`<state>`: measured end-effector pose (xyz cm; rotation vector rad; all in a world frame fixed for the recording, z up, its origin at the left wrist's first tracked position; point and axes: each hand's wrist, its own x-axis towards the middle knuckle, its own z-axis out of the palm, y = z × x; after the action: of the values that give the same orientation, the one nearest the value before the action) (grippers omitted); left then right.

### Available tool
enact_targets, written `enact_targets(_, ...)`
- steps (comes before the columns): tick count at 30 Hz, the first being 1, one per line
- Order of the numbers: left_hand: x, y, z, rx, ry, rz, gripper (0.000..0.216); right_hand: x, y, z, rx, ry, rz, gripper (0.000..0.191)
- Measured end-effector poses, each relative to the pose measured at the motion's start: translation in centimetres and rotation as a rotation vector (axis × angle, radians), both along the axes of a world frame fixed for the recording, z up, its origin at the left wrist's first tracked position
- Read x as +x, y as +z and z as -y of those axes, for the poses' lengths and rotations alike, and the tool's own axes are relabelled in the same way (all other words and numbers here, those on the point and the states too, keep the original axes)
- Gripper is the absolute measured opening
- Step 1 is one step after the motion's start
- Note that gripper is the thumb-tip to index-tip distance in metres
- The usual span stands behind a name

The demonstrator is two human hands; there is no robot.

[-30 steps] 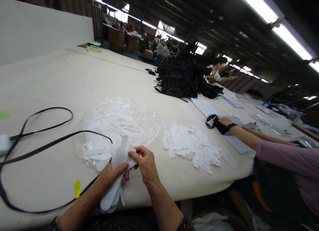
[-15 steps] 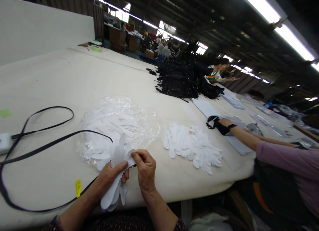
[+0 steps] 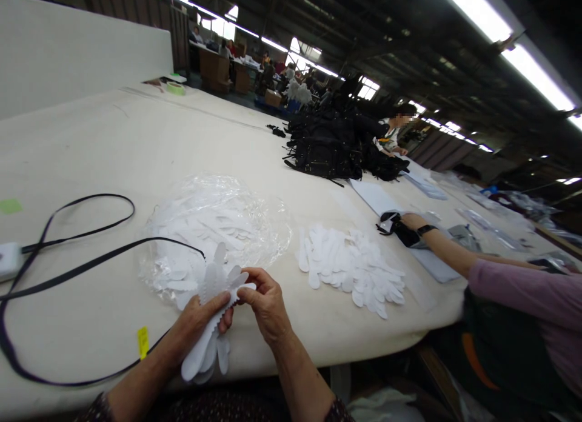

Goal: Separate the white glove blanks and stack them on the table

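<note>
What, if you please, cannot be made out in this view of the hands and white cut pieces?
Head view only:
- How many white pieces the left hand holds: they overlap.
- The right hand fingertips' grip: hidden by its own knuckles.
- Pieces under the clear plastic bag: glare blurs them.
- The black strap: cut off at the left edge.

We cannot count the white cut pieces [image 3: 213,316] fanned in the left hand [image 3: 197,318]; its fingers cover their middle. The black strap [image 3: 68,270] runs off the left edge. The clear bag [image 3: 254,219] blurs the pieces inside it. The co-worker's sleeve [image 3: 536,298] is cut off at the right edge, and distant workers are too small to make out
</note>
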<state>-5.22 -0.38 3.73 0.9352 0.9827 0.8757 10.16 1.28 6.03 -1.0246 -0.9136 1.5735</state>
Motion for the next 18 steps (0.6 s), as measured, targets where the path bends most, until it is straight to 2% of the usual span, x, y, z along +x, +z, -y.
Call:
enact_targets(3,0.1,-0.2,-0.2,-0.007,0.025,-0.001,0.043,0.1,0.0,0.4,-0.026,0.027,-0.043,0.045)
enact_targets(7,0.2,-0.8,-0.4,-0.021,0.018,-0.005,0.045,-0.1,-0.1,0.6,-0.031,-0.053,0.028,0.036)
enact_targets(10,0.2,-1.0,-0.5,-0.032,-0.001,0.009,0.046,-0.1,-0.1,0.5,-0.006,-0.067,0.058,0.037)
enact_targets(18,-0.2,-1.7,-0.5,-0.079,-0.082,0.046,0.041,1.1,0.7,-0.4,0.014,0.156,0.066,0.035)
